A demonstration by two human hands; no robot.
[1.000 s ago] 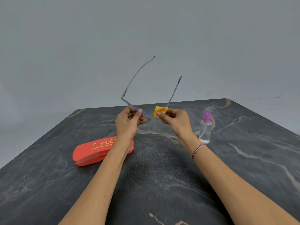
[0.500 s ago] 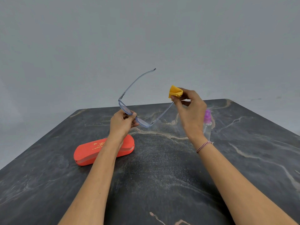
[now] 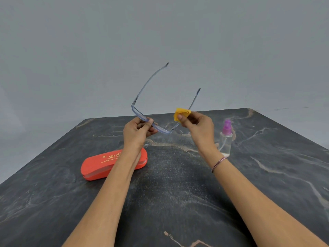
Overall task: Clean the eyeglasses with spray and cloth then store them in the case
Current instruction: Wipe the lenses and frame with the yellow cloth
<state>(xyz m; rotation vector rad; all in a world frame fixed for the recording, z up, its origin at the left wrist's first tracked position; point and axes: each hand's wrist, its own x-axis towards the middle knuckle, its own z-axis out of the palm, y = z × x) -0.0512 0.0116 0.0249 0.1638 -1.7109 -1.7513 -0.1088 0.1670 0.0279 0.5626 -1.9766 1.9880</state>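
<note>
Lowering again — cloth down eyeglasses arm

Left: case lying on desk, partly under left forearm.
Right: spray bottle upright, just beside right wrist.
Middle: open desk between the forearms.

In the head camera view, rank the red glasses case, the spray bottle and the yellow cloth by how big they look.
1. red glasses case, partly hidden by the left arm
2. spray bottle
3. yellow cloth, folded, pinched by the right hand
</note>
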